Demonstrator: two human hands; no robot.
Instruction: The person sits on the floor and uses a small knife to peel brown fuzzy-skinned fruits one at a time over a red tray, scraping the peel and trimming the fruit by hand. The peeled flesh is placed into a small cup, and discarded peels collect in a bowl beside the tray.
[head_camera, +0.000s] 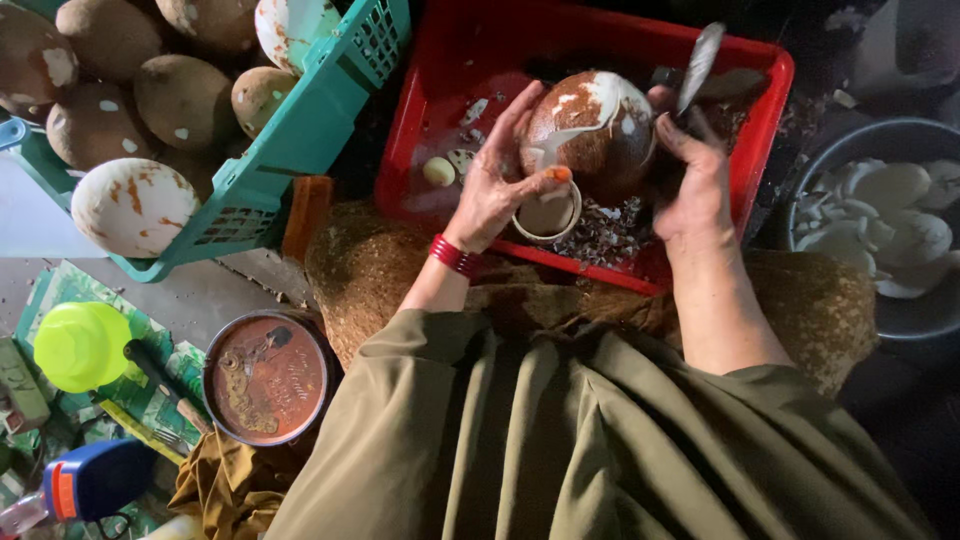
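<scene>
Two hands work over one red crate (760, 130) resting on the person's lap: the left hand (495, 185), with red bangles (455, 256) at the wrist, cups one brown coconut (590, 130) that is partly pared to white, fingers spread and pressed on its near-left side, while the right hand (695, 180) is clenched around a knife (697, 65) whose blade points far, just right of the coconut. Under the coconut lies one round white shell cup (547, 215), with two small white pieces (448, 168) to its left and a scatter of shavings (605, 235). Far left, one green basket (300, 130) holds about eight coconuts (185, 100), some pared. At right, one dark bowl (900, 140) holds many white slices (890, 220). Near left sit one round tin (268, 378), one yellow-green cap (80, 345) and one blue bottle (90, 482).
</scene>
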